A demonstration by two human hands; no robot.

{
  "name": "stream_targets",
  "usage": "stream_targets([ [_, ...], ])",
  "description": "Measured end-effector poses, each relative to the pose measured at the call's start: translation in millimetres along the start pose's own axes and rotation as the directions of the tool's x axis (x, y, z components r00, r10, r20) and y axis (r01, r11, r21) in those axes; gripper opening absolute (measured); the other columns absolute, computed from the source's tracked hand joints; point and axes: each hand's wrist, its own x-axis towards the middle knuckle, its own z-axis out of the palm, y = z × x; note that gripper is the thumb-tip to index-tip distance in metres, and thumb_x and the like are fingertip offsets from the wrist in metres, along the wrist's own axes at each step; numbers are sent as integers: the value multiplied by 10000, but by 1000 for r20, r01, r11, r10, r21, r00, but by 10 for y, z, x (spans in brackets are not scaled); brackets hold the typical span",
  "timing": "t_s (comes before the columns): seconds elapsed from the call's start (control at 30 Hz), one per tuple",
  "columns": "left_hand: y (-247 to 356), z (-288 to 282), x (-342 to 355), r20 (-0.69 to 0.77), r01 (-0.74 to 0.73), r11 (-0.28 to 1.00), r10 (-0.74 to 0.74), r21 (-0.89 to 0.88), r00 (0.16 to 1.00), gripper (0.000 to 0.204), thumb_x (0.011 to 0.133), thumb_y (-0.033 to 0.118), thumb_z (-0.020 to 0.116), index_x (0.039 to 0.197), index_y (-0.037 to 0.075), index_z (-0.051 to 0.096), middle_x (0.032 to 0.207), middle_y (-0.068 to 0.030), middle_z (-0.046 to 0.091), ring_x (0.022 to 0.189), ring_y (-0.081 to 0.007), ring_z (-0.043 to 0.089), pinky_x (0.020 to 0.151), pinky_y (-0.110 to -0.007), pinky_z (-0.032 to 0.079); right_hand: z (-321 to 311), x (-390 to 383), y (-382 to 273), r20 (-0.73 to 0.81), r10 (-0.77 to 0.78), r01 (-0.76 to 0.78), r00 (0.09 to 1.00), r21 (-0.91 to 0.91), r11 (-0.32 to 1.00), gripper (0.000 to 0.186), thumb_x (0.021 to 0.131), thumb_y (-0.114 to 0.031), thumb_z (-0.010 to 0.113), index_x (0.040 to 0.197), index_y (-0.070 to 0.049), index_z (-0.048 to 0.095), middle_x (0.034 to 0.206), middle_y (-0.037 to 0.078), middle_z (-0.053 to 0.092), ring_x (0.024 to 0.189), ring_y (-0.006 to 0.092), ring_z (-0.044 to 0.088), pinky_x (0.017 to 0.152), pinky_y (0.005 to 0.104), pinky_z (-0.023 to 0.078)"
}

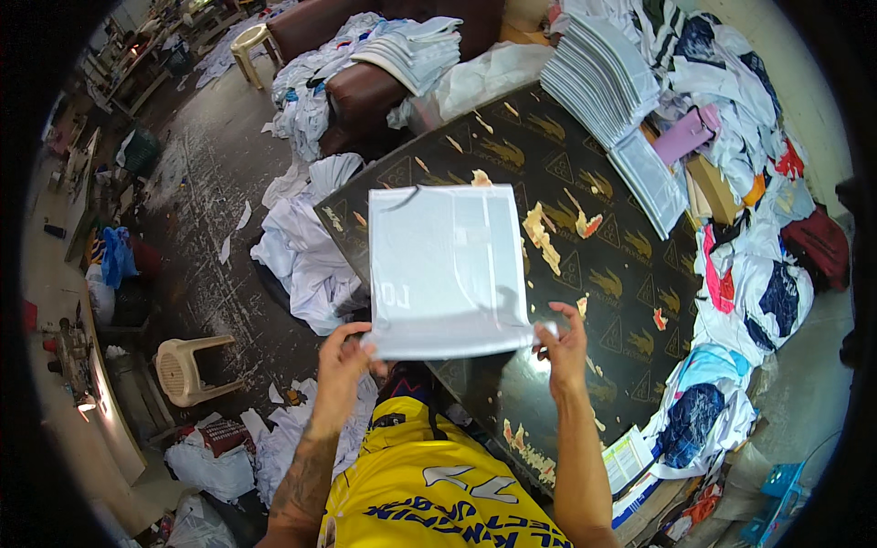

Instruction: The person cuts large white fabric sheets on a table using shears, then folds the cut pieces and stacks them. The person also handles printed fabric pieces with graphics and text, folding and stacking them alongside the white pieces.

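A white, flat, square piece (446, 265), apparently folded cloth or a sheet in thin plastic, lies across the near part of a dark board-like tabletop (621, 347). My left hand (354, 361) pinches its near left corner, and my right hand (562, 338) grips its near right corner, fingers curled round the edge. The near edge appears turned slightly up between them. The tabletop carries pale printed shapes and torn, peeling patches. At its far right is a fanned stack of similar white pieces (598, 78).
Cloth heaps line the table's right (749, 310) and left (297, 265), around a pink item (685, 128). A brown sofa (352, 100) bearing white pieces stands beyond. Plastic stools (187, 365) stand on the littered floor at left, beside a workbench (110, 429). My yellow-clad body is at the bottom.
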Motion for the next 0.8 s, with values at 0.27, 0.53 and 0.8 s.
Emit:
stream_targets([
  [0.27, 410, 123, 2527, 73, -227, 313, 435, 922, 897, 388, 953, 387, 793, 996, 14, 699, 834, -141, 725, 750, -389, 707, 669, -498, 484, 797, 1616, -552, 43, -348, 351, 936, -112, 930, 403, 1015, -343, 782, 1177, 12, 680, 860, 78, 748, 686, 122, 602, 632, 309, 473],
  [0.53, 32, 530, 1848, 109, -189, 267, 289, 945, 951, 513, 1058, 273, 665, 1395, -99, 558, 1287, -347, 629, 1225, -533, 579, 1030, -577, 449, 988, 1416, 210, -139, -519, 223, 843, -788, 573, 253, 988, -230, 736, 1094, -41, 604, 1208, 256, 641, 969, 466, 682, 826, 556, 544],
  [0.8, 335, 4154, 3671, 710, -843, 480, 505, 242, 491, 400, 1062, 212, 679, 1378, -13, 581, 1026, -343, 704, 1003, -582, 654, 811, -577, 509, -1506, 2185, -1382, -575, -751, 150, 323, -753, 641, 159, 993, -93, 693, 1104, -55, 585, 839, 275, 694, 831, 526, 702, 661, 567, 518],
])
